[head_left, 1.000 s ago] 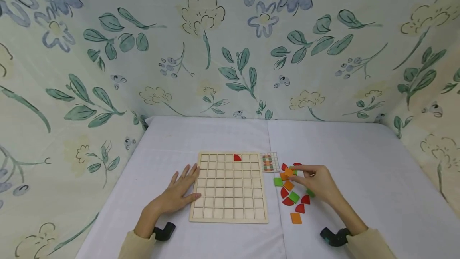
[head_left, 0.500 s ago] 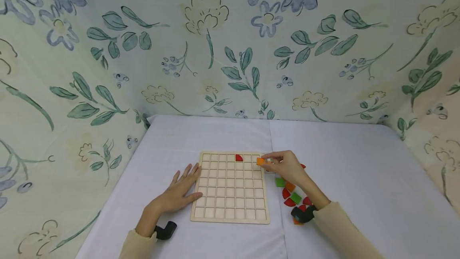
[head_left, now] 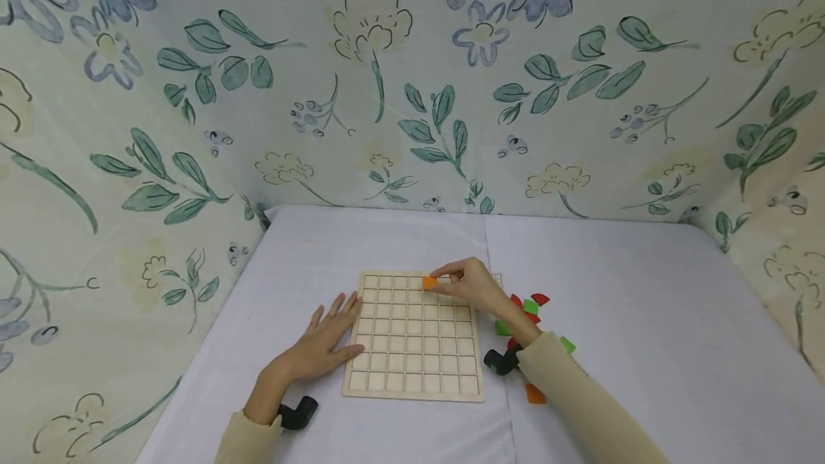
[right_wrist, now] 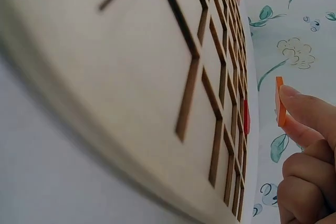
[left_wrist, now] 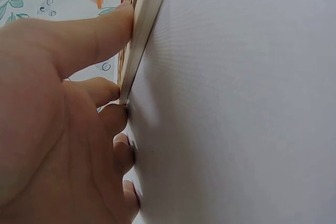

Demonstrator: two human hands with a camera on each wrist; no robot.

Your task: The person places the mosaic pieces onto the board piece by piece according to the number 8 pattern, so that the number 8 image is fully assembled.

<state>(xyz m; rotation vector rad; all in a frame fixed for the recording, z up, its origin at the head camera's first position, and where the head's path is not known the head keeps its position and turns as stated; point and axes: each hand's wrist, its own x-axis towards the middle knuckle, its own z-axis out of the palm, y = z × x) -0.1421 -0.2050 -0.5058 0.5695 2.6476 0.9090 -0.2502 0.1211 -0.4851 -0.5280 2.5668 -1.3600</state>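
My right hand (head_left: pixel 473 285) pinches an orange square tile (head_left: pixel 429 283) between thumb and fingers over the top row of the wooden grid board (head_left: pixel 395 363). In the right wrist view the tile (right_wrist: pixel 280 101) is held on edge, apart from the board. A red quarter-round tile (right_wrist: pixel 246 117) sits in a cell of the board; in the head view the orange tile covers that spot. My left hand (head_left: pixel 312 349) rests at the board's left side, fingers spread, with its thumb on the rim. The left wrist view shows the thumb (left_wrist: pixel 100 38) against the board's edge.
Right of the board lie loose tiles: a red quarter-round (head_left: pixel 540 299), a green square (head_left: pixel 503 328), an orange square (head_left: pixel 535 394) and several others, partly under my right forearm. A gridded card (head_left: pixel 497 280) shows only a corner behind the right hand. A white cloth (head_left: pixel 612 285) covers the table.
My right hand has picked up the orange tile from the loose pieces and carried it left to the board's top row. The left hand has stayed in place.
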